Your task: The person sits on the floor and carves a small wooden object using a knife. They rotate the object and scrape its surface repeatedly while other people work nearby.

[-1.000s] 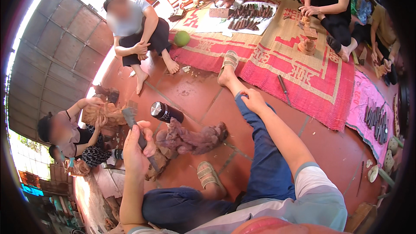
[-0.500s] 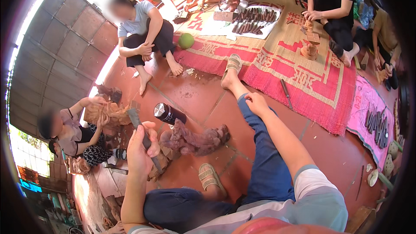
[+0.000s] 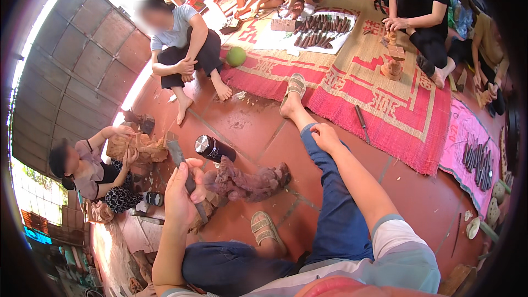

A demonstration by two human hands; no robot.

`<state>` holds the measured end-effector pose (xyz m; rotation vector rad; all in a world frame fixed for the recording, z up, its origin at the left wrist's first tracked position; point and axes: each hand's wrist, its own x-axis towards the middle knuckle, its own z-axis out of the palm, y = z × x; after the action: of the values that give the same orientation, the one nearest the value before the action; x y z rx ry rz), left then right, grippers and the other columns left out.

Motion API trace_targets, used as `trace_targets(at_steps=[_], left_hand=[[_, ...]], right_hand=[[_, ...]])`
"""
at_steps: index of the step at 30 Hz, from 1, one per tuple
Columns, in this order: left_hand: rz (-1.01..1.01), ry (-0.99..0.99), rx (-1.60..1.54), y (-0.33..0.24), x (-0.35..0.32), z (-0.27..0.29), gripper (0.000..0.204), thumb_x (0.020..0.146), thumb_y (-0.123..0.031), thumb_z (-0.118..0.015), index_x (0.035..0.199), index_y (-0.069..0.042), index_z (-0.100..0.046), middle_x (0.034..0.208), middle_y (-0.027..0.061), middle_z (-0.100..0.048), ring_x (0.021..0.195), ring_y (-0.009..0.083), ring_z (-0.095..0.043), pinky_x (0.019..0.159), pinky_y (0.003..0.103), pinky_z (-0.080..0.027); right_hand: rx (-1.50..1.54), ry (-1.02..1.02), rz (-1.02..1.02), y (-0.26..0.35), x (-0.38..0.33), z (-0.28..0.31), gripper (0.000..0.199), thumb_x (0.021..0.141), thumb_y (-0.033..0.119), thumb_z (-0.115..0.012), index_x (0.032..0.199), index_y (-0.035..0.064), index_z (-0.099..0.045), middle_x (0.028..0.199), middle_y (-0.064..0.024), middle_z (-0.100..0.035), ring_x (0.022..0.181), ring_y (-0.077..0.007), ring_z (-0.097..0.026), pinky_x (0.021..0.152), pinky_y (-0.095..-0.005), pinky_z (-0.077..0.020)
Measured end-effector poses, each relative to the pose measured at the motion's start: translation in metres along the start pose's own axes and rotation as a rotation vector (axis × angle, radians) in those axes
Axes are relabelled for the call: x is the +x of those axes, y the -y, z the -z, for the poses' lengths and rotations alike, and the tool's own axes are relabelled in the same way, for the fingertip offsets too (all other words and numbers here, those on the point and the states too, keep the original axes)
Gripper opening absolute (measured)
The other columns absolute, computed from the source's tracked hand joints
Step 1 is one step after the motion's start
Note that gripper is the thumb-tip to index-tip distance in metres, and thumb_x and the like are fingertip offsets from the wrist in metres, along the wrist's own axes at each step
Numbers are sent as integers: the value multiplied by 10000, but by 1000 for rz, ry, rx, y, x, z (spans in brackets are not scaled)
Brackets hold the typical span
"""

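In my raised left hand is a flat grey file-like bar, slanting past my fingers. Its lower end passes in front of a piece of light brown wood on the floor. To the right of this hand lies a knobbly, purplish-brown carved figure. Behind the carving, a dark flask with a silver lid rests on its side. My right hand lies loosely over my right knee, on the blue trouser leg. It holds nothing that I can see, and its fingers are partly hidden.
At left a seated person handles a carved wooden block; another sits with clasped hands by a green ball-like object. A red-and-tan mat spreads ahead, with a thin tool on it. Dark tools lie on pink cloth.
My left hand and the grey bar have shifted slightly down and to the right. My right hand has stayed over the knee.
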<state>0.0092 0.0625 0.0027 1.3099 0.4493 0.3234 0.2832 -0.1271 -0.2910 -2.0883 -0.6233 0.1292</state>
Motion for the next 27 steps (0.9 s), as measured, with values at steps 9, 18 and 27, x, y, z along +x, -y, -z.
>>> trace_targets(at_steps=[9,18,27], left_hand=[[10,15,11,1,1,-2,296,978,-283,-343,1039,-37,-495,719,15,-462,439,51,-319,407,195,-258],[20,41,-6,2,0,-3,296,980,-274,-337,1041,-30,-493,708,20,-460,439,53,-315,406,197,-256],[24,66,-28,1,-3,3,306,977,-268,-351,1044,-13,-508,713,18,-483,449,57,-337,414,197,-273]], right_hand=[[20,46,-12,3,0,5,154,750,123,-579,864,52,-655,913,-165,-600,894,-316,-580,805,-390,-454],[13,49,-8,2,-1,5,143,743,115,-579,848,57,-658,890,-162,-596,871,-311,-583,795,-389,-459],[-11,55,11,0,0,3,143,743,111,-569,836,56,-664,904,-171,-601,876,-313,-584,803,-392,-459]])
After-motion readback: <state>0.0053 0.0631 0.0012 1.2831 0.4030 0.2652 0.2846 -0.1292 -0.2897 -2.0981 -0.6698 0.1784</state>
